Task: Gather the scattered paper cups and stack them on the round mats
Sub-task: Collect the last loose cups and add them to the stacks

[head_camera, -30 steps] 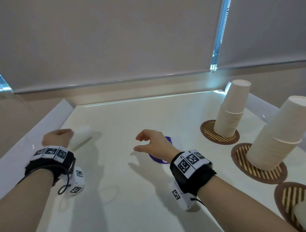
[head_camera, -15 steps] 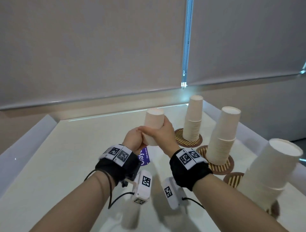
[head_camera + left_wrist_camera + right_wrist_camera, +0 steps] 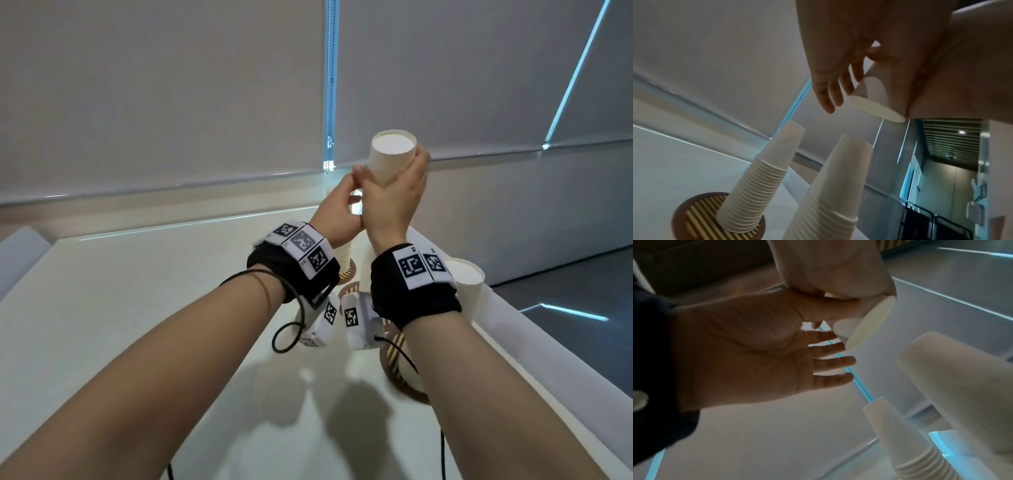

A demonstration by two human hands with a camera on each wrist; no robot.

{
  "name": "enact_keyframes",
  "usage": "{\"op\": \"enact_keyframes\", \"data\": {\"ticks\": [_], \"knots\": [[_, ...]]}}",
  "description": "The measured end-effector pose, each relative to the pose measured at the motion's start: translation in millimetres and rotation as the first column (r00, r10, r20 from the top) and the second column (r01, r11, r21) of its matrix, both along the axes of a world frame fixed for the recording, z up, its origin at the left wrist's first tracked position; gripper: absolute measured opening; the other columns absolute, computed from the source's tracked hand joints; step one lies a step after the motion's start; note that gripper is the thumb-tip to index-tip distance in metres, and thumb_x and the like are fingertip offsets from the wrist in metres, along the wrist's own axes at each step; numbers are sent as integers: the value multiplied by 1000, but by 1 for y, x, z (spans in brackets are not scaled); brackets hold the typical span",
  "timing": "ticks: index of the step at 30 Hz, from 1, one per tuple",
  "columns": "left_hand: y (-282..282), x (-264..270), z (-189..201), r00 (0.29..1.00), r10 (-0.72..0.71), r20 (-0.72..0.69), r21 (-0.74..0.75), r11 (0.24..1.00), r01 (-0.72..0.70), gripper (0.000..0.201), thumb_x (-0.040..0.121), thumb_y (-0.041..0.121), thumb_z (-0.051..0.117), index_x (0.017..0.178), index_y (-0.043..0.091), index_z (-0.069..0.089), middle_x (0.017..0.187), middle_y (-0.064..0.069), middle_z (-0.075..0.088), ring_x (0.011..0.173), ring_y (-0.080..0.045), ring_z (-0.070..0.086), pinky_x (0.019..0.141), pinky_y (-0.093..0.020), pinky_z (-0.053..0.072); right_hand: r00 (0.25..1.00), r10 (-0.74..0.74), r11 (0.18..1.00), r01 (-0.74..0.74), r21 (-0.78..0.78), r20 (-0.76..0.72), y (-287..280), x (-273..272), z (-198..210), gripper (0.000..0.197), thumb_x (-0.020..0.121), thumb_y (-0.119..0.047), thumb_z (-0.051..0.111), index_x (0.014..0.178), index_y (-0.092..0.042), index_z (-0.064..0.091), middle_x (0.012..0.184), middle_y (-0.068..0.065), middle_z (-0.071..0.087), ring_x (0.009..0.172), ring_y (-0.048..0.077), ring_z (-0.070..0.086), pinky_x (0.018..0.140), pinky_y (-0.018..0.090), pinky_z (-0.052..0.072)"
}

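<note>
My right hand (image 3: 400, 192) grips an upside-down white paper cup (image 3: 392, 157), raised high over the right side of the table. My left hand (image 3: 346, 195) lies against the right hand beside the cup's lower part. Its fingers (image 3: 834, 363) are straight and spread and hold nothing. In the left wrist view the cup (image 3: 875, 97) hangs above two tall cup stacks (image 3: 764, 186) (image 3: 830, 194). The far stack stands on a round striped mat (image 3: 701, 216). In the head view my wrists hide most of the stacks (image 3: 462, 277).
A nearer round mat (image 3: 394, 353) shows below my right wrist, mostly hidden by my forearm. The white table (image 3: 137, 308) has a raised rim (image 3: 513, 342) on the right, with dark floor beyond. Roller blinds close off the back.
Both hands rose and moved right with the cup, to above the stacks. My left hand, which gripped the cup half a second ago, has opened its fingers.
</note>
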State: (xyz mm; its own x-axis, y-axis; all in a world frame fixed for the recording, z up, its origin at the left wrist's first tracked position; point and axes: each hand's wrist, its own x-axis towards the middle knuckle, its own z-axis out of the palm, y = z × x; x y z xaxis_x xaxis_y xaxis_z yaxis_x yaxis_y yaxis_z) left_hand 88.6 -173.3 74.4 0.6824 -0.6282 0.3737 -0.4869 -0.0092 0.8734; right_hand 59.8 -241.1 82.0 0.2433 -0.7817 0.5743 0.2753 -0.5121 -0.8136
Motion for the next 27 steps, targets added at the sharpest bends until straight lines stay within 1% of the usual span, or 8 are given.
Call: {"op": "enact_keyframes", "data": {"ticks": [2, 5, 7, 13, 17, 23, 25, 27], "knots": [[-15, -1, -3, 998, -1, 59, 44, 999, -2, 60, 88, -2, 57, 142, 11, 35, 137, -5, 50, 121, -17, 51, 84, -16, 45, 998, -65, 998, 64, 24, 17, -12, 0, -3, 76, 67, -21, 79, 131, -3, 42, 130, 12, 52, 121, 29, 47, 105, 46, 35], [-28, 4, -15, 991, 17, 132, 151, 988, -37, 57, 90, 2, 54, 143, 14, 35, 140, -7, 48, 128, -21, 46, 96, -23, 40, 994, -102, 989, 107, 100, -46, -23, 4, -15, 76, 70, -20, 78, 134, -4, 39, 134, 11, 49, 125, 27, 45, 107, 42, 32], [-33, 10, -27, 991, 32, 130, 222, 973, -61, 58, 90, 3, 53, 144, 17, 34, 141, -7, 47, 131, -20, 44, 102, -27, 37, 993, -85, 982, 98, 164, -80, -29, 8, -28, 75, 72, -20, 77, 133, -4, 38, 135, 12, 48, 125, 28, 45, 105, 40, 34], [-31, 22, -57, 994, 38, 104, 380, 922, -75, 56, 90, 10, 57, 142, 21, 39, 140, 0, 50, 129, -18, 48, 103, -26, 36, 954, 8, 975, 58, 213, -298, -39, 17, -64, 63, 75, -21, 72, 127, -5, 39, 129, 12, 50, 119, 30, 49, 99, 45, 40], [-25, 24, -80, 993, 21, 112, 551, 831, -80, 61, 85, 17, 65, 141, 21, 41, 140, 1, 50, 123, -17, 52, 106, -31, 39, 917, 70, 973, 24, 229, -393, -43, 15, -85, 65, 76, -23, 73, 127, -6, 37, 131, 12, 48, 121, 31, 47, 102, 49, 37], [-7, 15, -104, 991, 60, 121, 618, 777, -123, 46, 84, 21, 67, 127, 11, 55, 126, -3, 60, 117, -20, 56, 102, -34, 44, 908, 90, 973, 6, 229, -409, -44, 12, -88, 71, 72, -20, 78, 130, -6, 38, 131, 12, 48, 122, 31, 47, 105, 51, 34], [-1, 10, -113, 994, 51, 98, 642, 760, -102, 43, 82, 19, 68, 123, 12, 58, 123, -3, 62, 114, -20, 57, 100, -34, 46, 903, 65, 979, 24, 202, -425, -39, 7, -91, 80, 71, -19, 78, 137, -7, 33, 139, 11, 42, 131, 29, 40, 112, 49, 27], [2, 6, -120, 997, 0, 81, 658, 752, -53, 41, 79, 18, 71, 119, 13, 62, 117, -3, 64, 106, -18, 60, 92, -28, 48, 905, 9, 990, 52, 131, -426, -29, 1, -89, 90, 72, -17, 76, 144, -6, 23, 149, 10, 30, 140, 27, 26, 115, 44, 17]]}}
